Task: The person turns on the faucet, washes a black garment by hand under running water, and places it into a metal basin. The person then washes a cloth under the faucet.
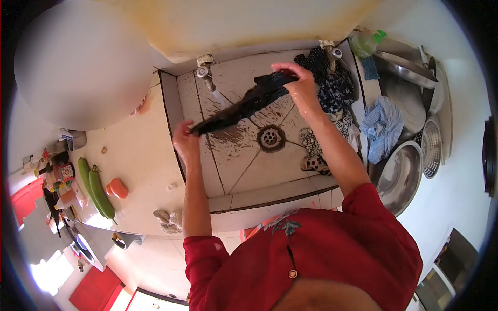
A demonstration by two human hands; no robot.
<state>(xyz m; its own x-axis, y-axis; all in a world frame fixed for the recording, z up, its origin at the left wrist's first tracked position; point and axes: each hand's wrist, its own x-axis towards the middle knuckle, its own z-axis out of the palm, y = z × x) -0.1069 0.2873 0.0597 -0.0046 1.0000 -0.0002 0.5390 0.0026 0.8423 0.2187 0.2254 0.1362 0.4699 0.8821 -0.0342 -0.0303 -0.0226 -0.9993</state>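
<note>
A deep red top (337,243) with loose, elbow-length sleeves (365,202) leaves both forearms (194,199) bare, and its front carries a grey-green leafy motif (286,226) with paler petals, one small round button (292,273) with a gold-toned rim close to the curved neckline (332,280), and a narrow dark slit (290,254) between motif and button.

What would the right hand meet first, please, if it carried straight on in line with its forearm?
Probably the sink's back edge, while the right hand holds the black cloth. Its height is unclear, so it might pass over towards the wall behind.
</note>
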